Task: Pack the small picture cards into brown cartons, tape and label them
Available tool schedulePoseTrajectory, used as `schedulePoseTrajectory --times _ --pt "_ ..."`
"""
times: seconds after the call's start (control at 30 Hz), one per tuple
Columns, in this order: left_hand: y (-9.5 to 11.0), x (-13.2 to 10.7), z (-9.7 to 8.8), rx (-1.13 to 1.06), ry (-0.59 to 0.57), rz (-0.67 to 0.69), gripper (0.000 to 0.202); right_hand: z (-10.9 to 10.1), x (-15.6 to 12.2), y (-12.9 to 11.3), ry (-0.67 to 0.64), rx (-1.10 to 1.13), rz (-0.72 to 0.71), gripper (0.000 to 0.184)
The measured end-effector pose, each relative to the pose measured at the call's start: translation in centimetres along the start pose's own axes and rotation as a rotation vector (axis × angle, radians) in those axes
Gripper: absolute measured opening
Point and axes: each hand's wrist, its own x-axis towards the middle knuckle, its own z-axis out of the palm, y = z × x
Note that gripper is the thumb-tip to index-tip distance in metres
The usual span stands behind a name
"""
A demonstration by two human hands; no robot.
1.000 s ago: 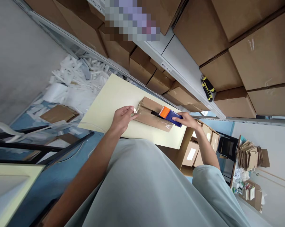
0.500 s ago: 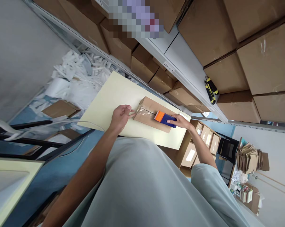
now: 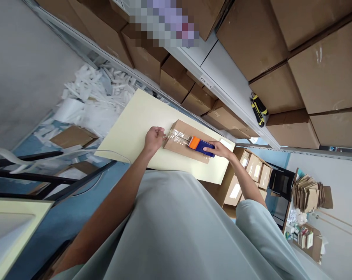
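Observation:
A brown cardboard box (image 3: 182,147) lies on a pale yellow table (image 3: 135,124). My right hand (image 3: 219,149) grips a blue and orange tape dispenser (image 3: 199,144) resting on the box's top. A strip of clear tape (image 3: 178,135) runs along the top from the dispenser to the box's left end. My left hand (image 3: 154,139) is closed at that left end, with its fingertips pinching or pressing the tape's end against the box.
Metal shelves (image 3: 222,74) stacked with brown cartons stand behind the table. Yellow and black tools (image 3: 258,110) lie on a shelf. White paper scraps (image 3: 91,93) and flat cartons (image 3: 72,137) litter the blue floor at left. Small boxes (image 3: 253,167) and folded cardboard (image 3: 308,190) sit at right.
My right hand has drawn the dispenser leftward along the box top, laying tape. My left hand has stayed at the box's left end on the tape.

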Motion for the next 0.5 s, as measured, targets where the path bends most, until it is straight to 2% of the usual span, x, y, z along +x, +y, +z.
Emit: schedulePoseTrajectory --times 0.1,0.2,0.33,0.4,0.5 --pt "-0.4 0.4 0.8 0.079 -0.036 0.012 0.009 0.2 -0.1 -0.3 0.019 -0.033 -0.011 0.070" --pt "-0.1 0.1 0.4 0.145 -0.013 0.056 0.021 0.3 -0.2 -0.5 0.033 -0.056 -0.028 0.072" --pt "0.7 -1.2 -0.4 0.366 0.079 0.309 0.023 0.4 -0.5 -0.6 0.043 -0.070 -0.052 0.073" --pt "1.1 -2.0 -0.1 0.447 0.043 0.408 0.025 0.4 -0.5 -0.5 0.058 -0.080 -0.061 0.072" --pt "1.0 -3.0 1.1 0.467 0.011 0.455 0.026 0.5 -0.3 -0.1 0.086 -0.112 -0.080 0.072"
